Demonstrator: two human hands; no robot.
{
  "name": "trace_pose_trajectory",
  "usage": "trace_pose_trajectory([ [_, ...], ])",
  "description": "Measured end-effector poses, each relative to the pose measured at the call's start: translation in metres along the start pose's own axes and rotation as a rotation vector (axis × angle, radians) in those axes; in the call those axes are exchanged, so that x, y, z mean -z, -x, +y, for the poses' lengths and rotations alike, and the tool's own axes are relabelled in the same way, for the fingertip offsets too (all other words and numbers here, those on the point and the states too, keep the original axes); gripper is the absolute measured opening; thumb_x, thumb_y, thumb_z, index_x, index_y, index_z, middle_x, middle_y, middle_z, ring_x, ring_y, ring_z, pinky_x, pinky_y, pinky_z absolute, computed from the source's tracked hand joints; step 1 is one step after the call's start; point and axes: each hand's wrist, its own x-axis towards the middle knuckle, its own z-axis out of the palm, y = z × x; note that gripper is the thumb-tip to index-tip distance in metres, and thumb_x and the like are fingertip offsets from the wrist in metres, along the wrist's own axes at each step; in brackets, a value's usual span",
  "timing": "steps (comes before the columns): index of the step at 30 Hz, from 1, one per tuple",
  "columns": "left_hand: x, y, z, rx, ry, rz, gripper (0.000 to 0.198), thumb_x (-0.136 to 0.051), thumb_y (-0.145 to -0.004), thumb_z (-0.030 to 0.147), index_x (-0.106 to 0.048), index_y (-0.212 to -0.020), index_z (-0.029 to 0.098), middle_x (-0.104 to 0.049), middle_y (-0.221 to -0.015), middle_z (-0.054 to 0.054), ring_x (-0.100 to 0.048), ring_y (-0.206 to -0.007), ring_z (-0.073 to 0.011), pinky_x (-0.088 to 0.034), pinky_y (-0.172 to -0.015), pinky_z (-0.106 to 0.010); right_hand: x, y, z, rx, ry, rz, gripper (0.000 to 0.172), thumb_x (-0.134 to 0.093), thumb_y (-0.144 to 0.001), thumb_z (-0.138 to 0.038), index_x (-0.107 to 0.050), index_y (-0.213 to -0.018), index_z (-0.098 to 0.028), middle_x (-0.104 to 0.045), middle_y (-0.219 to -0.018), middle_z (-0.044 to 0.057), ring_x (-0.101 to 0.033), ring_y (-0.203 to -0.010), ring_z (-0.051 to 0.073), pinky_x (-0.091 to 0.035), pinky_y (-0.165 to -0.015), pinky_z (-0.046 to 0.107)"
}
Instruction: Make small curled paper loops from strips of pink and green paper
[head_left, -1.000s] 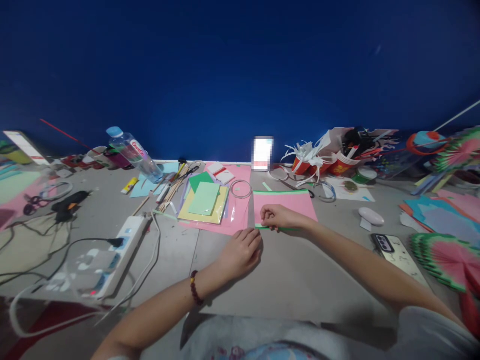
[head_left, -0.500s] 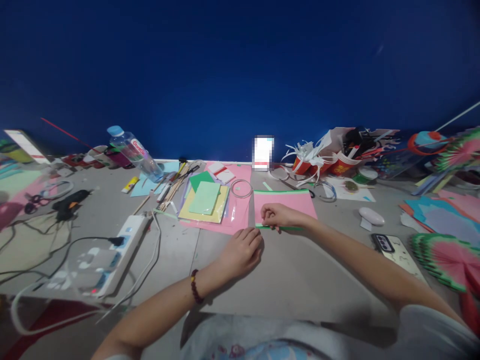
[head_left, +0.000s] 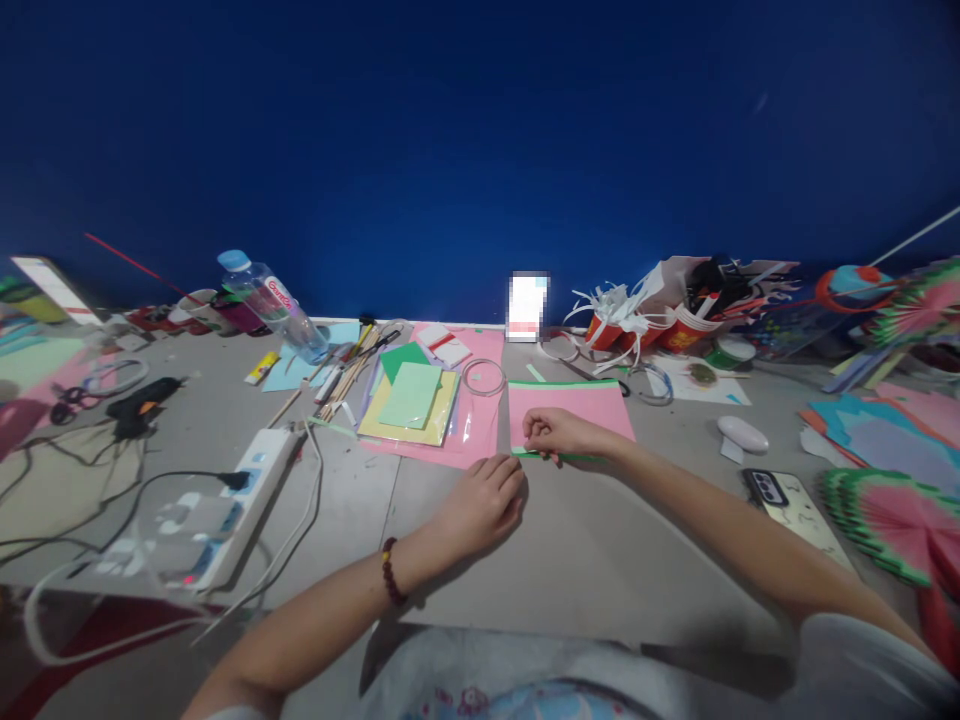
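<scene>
Paper [head_left: 596, 403], pink with green strips [head_left: 566, 383] along its far and near edges, lies flat on the table [head_left: 607, 535] beneath my right hand [head_left: 556, 432]. Those fingers curl together over its near left part, close to the near strip; whether they pinch anything I cannot tell. My left hand [head_left: 484, 500] rests on the table just beside that near left corner, fingers side by side and bent, their undersides hidden.

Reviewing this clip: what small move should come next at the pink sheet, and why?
Probably bring the left hand onto the near left corner of the pink sheet to steady it: that hand lies beside the corner, while the right hand sits at the near green edge.
</scene>
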Motion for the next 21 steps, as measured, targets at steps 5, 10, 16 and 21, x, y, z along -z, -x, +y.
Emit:
trace_pose_trajectory([
  [5,-0.0004,0.0002,-0.0007,0.004,0.0,0.003,0.03,-0.053,-0.083,0.017,-0.053,-0.113,0.017,-0.061,-0.118,-0.013,-0.057,-0.109,-0.027,-0.05,-0.09,-0.043,0.0004,0.001,0.0001,-0.004,-0.058,-0.007,0.024,-0.069,-0.07,-0.027,-0.049,-0.08,-0.019,-0.054,-0.059,-0.006,-0.054,-0.05,0.01,-0.043,-0.04,0.018],
  [10,-0.0012,0.0001,-0.0003,-0.002,-0.009,0.017,0.03,-0.054,-0.083,0.017,-0.053,-0.113,0.016,-0.062,-0.118,-0.013,-0.058,-0.107,-0.0269,-0.05,-0.089,-0.042,0.0031,0.002,-0.0013,-0.032,-0.168,-0.035,0.027,-0.071,-0.069,-0.029,-0.049,-0.08,-0.018,-0.055,-0.061,-0.005,-0.054,-0.052,0.009,-0.043,-0.045,0.019],
  [16,-0.001,0.0001,0.0,-0.01,-0.029,0.03,0.029,-0.052,-0.084,0.017,-0.053,-0.112,0.015,-0.062,-0.119,-0.013,-0.058,-0.107,-0.0271,-0.05,-0.088,-0.042,0.0029,0.0018,-0.0017,-0.01,-0.182,-0.001,0.027,-0.072,-0.068,-0.03,-0.05,-0.079,-0.018,-0.053,-0.059,-0.006,-0.05,-0.05,0.007,-0.038,-0.045,0.018],
  [21,-0.001,0.0008,-0.0011,-0.01,-0.014,0.02,0.03,-0.051,-0.084,0.017,-0.052,-0.113,0.017,-0.061,-0.119,-0.013,-0.056,-0.109,-0.0268,-0.049,-0.09,-0.042,-0.0013,0.0025,-0.0024,0.013,-0.051,0.036,0.026,-0.071,-0.067,-0.032,-0.051,-0.077,-0.018,-0.052,-0.058,-0.005,-0.05,-0.052,0.009,-0.041,-0.045,0.02],
])
